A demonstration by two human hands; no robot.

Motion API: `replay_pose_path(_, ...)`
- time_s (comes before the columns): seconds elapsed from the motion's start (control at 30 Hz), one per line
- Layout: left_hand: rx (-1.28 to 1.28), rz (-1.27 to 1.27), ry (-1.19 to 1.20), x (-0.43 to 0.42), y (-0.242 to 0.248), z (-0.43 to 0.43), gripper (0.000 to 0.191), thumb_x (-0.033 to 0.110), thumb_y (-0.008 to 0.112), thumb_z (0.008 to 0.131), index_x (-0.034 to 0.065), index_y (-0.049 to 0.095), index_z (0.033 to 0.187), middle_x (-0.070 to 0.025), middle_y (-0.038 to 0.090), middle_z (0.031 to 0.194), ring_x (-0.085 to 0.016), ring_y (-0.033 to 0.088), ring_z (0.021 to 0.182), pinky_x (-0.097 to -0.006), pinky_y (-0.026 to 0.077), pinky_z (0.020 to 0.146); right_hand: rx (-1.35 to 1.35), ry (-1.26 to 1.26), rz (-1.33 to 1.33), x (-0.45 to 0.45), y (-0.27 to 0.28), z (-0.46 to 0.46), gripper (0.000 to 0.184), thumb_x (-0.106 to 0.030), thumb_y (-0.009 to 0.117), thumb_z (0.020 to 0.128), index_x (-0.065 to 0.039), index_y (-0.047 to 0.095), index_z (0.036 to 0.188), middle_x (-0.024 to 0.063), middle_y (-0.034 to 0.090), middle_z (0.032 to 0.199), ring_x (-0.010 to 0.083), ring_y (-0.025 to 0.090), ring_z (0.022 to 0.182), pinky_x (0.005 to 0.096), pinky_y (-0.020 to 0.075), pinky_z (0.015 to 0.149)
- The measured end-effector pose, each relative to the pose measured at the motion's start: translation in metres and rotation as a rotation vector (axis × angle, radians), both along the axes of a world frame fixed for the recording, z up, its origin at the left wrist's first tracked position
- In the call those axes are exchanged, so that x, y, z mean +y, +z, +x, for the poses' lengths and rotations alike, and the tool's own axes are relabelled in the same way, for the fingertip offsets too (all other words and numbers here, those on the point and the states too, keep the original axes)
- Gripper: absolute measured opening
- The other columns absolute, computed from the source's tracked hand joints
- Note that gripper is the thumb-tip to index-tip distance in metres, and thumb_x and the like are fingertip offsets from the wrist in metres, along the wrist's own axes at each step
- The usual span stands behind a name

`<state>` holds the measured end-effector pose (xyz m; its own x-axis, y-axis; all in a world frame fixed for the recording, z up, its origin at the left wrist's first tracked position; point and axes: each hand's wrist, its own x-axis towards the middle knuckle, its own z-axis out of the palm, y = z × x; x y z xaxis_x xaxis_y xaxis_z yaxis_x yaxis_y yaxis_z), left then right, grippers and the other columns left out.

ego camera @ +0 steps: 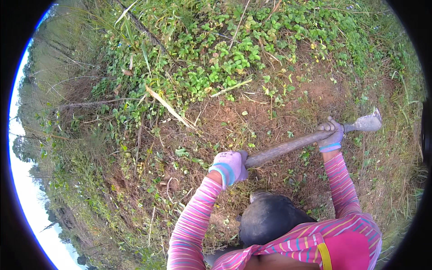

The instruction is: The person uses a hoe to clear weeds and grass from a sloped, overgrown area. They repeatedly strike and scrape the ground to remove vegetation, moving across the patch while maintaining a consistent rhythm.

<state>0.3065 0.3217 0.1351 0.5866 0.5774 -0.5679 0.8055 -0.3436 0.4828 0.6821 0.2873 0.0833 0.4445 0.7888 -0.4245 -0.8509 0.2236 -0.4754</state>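
Note:
Both my hands wear light gloves with blue cuffs and grip a hoe-like tool by its thick wooden handle. My left hand closes around the handle's near end, at the middle of the view. Further right, my right hand holds the handle close to the metal head, which is greyish and worn. The tool lies slantwise above the ground, its head at the upper right end. Beneath it is reddish soil with dry stems and small weeds. My dark-clad knee is bent below the handle.
Low green leafy plants cover the ground at the top. A dry pale stalk lies left of centre, near a thin dark branch. Brush and grass spread over the left side, with trees and sky beyond.

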Motion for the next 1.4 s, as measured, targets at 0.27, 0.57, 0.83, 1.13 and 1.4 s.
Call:
replay_pose_path(0.27,0.172,-0.339,1.172,-0.225,-0.019,-0.038,0.042,0.031,0.069,0.072,0.0047,0.059,0.103,-0.0156,0.066,0.089,-0.029,0.063,0.083,-0.0365,0.049,0.077,-0.060,1.027,-0.584,0.064,-0.049,-0.255,0.010,-0.014,0.058,0.078,-0.005,0.055,0.074,-0.0022,0.040,0.053,0.0157,0.043,0.046,0.0335,0.0424,0.050)
replay_pose_path(0.57,-0.449,-0.720,1.877,-0.315,-0.089,-0.056,0.041,0.031,0.068,0.076,0.0054,0.060,0.106,-0.0062,0.066,0.092,-0.018,0.062,0.083,-0.0294,0.048,0.077,0.063,0.985,-0.350,0.045,-0.072,-0.238,0.006,-0.012,0.058,0.078,-0.006,0.056,0.077,-0.0009,0.042,0.055,0.0166,0.046,0.049,0.0344,0.0425,0.052)
replay_pose_path(0.83,0.340,-0.133,0.432,-0.140,-0.053,-0.070,0.045,0.033,0.065,0.069,0.0138,0.060,0.110,-0.0132,0.067,0.086,-0.029,0.066,0.078,-0.0350,0.052,0.074,0.140,0.418,-0.129,-0.010,-0.082,-0.110,0.009,-0.015,0.057,0.077,-0.008,0.054,0.082,-0.0040,0.039,0.054,0.0144,0.044,0.051,0.0361,0.0433,0.060)
replay_pose_path(1.13,0.376,-0.280,0.636,-0.210,-0.056,-0.031,0.048,0.041,0.065,0.072,0.0154,0.057,0.112,-0.0175,0.066,0.093,-0.034,0.064,0.086,-0.0422,0.049,0.080,0.001,0.481,-0.517,0.000,-0.057,-0.136,0.008,-0.014,0.059,0.076,-0.008,0.055,0.078,-0.0028,0.041,0.053,0.0144,0.043,0.048,0.0340,0.0430,0.053)
replay_pose_path(1.4,0.070,-0.251,1.691,-0.399,-0.041,-0.044,0.047,0.038,0.066,0.071,0.0122,0.058,0.108,-0.0170,0.067,0.090,-0.033,0.065,0.085,-0.0408,0.050,0.079,0.053,1.549,-0.375,-0.019,-0.061,-0.426,0.012,-0.009,0.062,0.078,-0.006,0.055,0.068,0.0031,0.052,0.055,0.0178,0.053,0.042,0.0346,0.0457,0.043)
